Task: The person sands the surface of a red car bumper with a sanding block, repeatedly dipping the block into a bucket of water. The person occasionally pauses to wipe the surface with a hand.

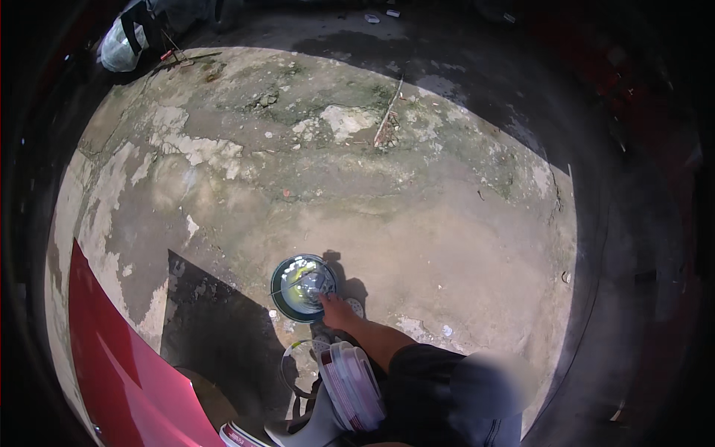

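A dark round bucket [276, 299] stands on the concrete, holding water with bright reflections and a yellow-green patch. A thin line, perhaps its handle, crosses the opening. My right hand [339, 312] reaches in from the right, at the bucket's near right rim, with its fingers curled closed. The fingertips are too small to show what they grip. My left hand does not appear. Below the bucket, close to my body, are clear stacked containers [353, 386] with pinkish-red edges and a hoop-like clear rim [284, 366].
A glossy red panel [141, 372] rises at the lower left, beside a dark shadow. Patchy, cracked concrete [447, 246] spreads ahead, with a thin stick [389, 112] lying on it. A pale plastic bag [121, 49] sits at the far left. Deep shade borders the right.
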A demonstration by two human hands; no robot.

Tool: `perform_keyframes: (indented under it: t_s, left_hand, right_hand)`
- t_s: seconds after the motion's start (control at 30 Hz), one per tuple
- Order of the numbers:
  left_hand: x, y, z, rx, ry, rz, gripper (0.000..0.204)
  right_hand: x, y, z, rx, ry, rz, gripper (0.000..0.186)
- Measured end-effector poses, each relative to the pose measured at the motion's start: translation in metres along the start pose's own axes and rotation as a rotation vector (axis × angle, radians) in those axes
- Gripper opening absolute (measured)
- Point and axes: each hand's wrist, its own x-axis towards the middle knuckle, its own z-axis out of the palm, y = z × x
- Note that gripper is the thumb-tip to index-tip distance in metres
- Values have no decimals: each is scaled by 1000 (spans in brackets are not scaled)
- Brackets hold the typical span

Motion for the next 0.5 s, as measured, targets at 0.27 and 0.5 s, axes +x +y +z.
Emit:
perform_keyframes:
  t_s: [0.27, 0.5]
  left_hand:
    - [-51, 8, 39, -200, 149, -332, 45]
    - [-112, 13, 89, -351, 226, -543, 45]
  right_hand:
    - [150, -52, -10, -558, -250, -349, 92]
    - [158, -1, 51, -289, -544, -372, 46]
